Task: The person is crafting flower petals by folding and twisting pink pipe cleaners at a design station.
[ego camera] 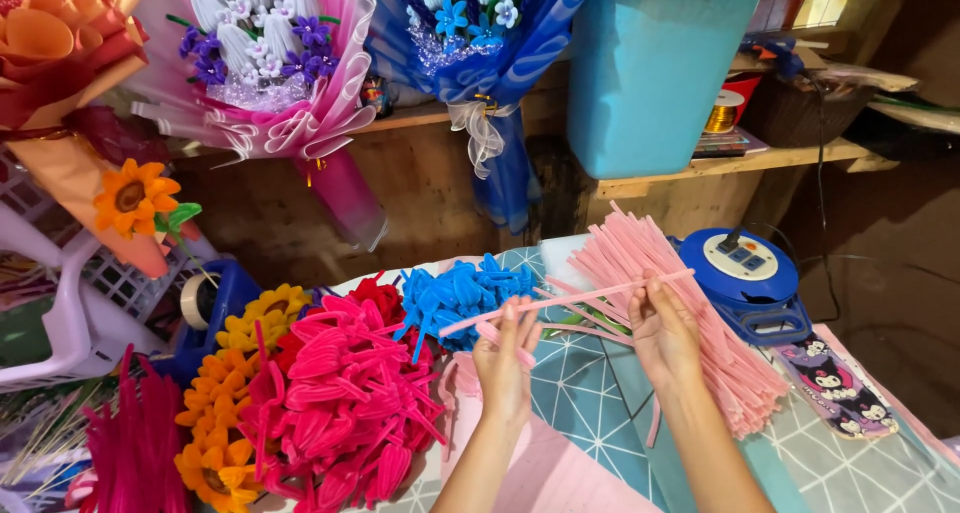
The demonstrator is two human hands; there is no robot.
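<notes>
Pink pipe cleaner, thin and fuzzy, stretches above the table between two hands: left hand and right hand each pinch it. It looks light and bendable, best held near its ends.

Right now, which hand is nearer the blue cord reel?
Right. The right hand sits just left of the blue cord reel; the left hand is farther left, by the pink flowers.
</notes>
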